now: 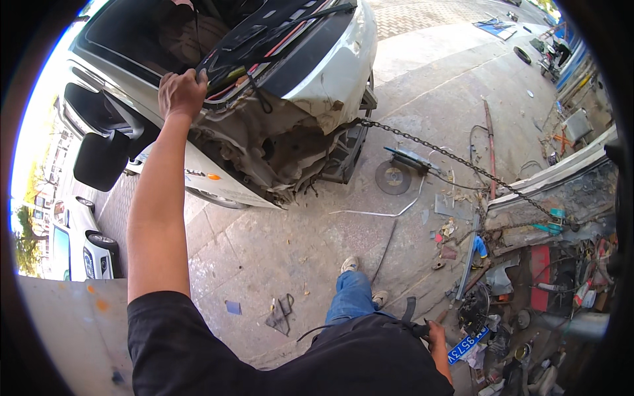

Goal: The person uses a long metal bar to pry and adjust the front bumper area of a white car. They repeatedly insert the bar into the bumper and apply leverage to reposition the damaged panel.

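The left hand (181, 92) is closed over the edge of the white car's (330, 72) crumpled front corner, with bare concrete (277, 244) open below. A taut chain (456, 158) runs from the wreck toward cluttered scrap (528, 290). The right hand (437, 333) sits low, mostly hidden by the torso; its grip cannot be judged.

One long, narrow blue rectangular metal plate with white characters (468, 346) is seen at the lower right, lying tilted among scrap and tools on the ground, just beside the right hand (436, 333), one end raised toward the upper right. A flat blue rectangular board (496, 27) is seen lying on the pavement at the far upper right; whether it is a sign cannot be told. No packages or screens are made out.
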A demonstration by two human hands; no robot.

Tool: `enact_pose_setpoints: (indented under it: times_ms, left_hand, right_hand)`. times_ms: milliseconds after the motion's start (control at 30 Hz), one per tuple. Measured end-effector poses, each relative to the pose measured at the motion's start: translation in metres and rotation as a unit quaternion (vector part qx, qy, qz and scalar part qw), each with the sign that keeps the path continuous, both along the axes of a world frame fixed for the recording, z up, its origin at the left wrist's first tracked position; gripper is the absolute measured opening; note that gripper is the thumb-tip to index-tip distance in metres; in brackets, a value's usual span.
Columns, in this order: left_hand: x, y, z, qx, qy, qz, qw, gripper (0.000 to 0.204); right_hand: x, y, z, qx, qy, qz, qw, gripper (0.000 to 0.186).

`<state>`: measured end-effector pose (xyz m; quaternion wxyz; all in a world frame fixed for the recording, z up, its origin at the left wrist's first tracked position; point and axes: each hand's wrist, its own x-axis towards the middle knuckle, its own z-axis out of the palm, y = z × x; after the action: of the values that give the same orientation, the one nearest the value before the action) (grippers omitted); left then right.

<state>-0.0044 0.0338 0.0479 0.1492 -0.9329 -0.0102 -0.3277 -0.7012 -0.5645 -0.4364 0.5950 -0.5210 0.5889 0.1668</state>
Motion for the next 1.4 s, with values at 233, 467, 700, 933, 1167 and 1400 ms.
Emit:
enact_pose_setpoints:
  times_ms: [233, 467, 700, 933, 1167, 1400]
  left_hand:
    - [0.001, 0.0, -0.002, 0.003, -0.006, 0.003, 1.0, 0.043]
    - [0.002, 0.0, -0.003, 0.008, -0.009, 0.002, 1.0, 0.043]
    - [0.001, 0.001, -0.002, 0.003, -0.006, -0.006, 1.0, 0.044]
    - [0.001, 0.0, -0.002, 0.0, 0.001, 0.003, 1.0, 0.045]
    - [0.002, 0.004, 0.0, 0.019, 0.013, -0.004, 1.0, 0.044]
    - [0.001, 0.013, -0.003, 0.04, -0.004, -0.051, 0.998, 0.049]
  right_hand:
    - [-0.001, -0.001, -0.008, 0.017, -0.017, 0.01, 1.0, 0.042]
    - [0.0, 0.0, -0.009, 0.031, -0.026, 0.003, 0.999, 0.041]
    - [-0.001, -0.002, -0.01, 0.03, -0.03, 0.001, 0.999, 0.039]
    - [0.006, -0.001, -0.015, 0.036, -0.036, 0.007, 0.999, 0.039]
    - [0.016, 0.0, -0.014, 0.037, -0.031, 0.024, 0.999, 0.041]
    - [0.034, -0.006, 0.005, 0.033, 0.003, 0.056, 0.998, 0.041]
